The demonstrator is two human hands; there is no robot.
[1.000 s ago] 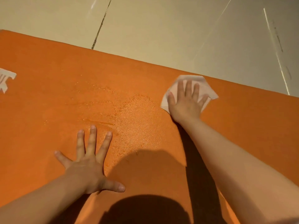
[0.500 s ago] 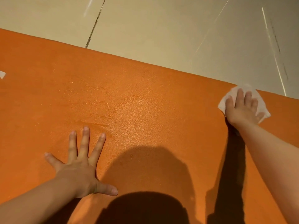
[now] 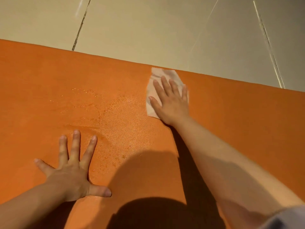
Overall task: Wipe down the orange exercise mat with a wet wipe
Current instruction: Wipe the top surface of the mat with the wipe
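The orange exercise mat (image 3: 49, 83) fills most of the view and lies flat on the floor. My right hand (image 3: 171, 103) presses a white wet wipe (image 3: 159, 76) flat against the mat near its far edge, fingers straight and spread over the wipe. My left hand (image 3: 71, 169) rests flat on the mat nearer to me, fingers splayed, holding nothing. Wet streaks and droplets (image 3: 115, 109) glisten on the mat between the two hands.
Beige floor tiles (image 3: 148, 27) with a dark grout line lie beyond the mat's far edge. My head and arms cast a shadow (image 3: 148, 187) on the near part of the mat.
My right hand slid the wipe along the far edge out to the right, then back left toward the middle. My left hand stayed planted on the mat.
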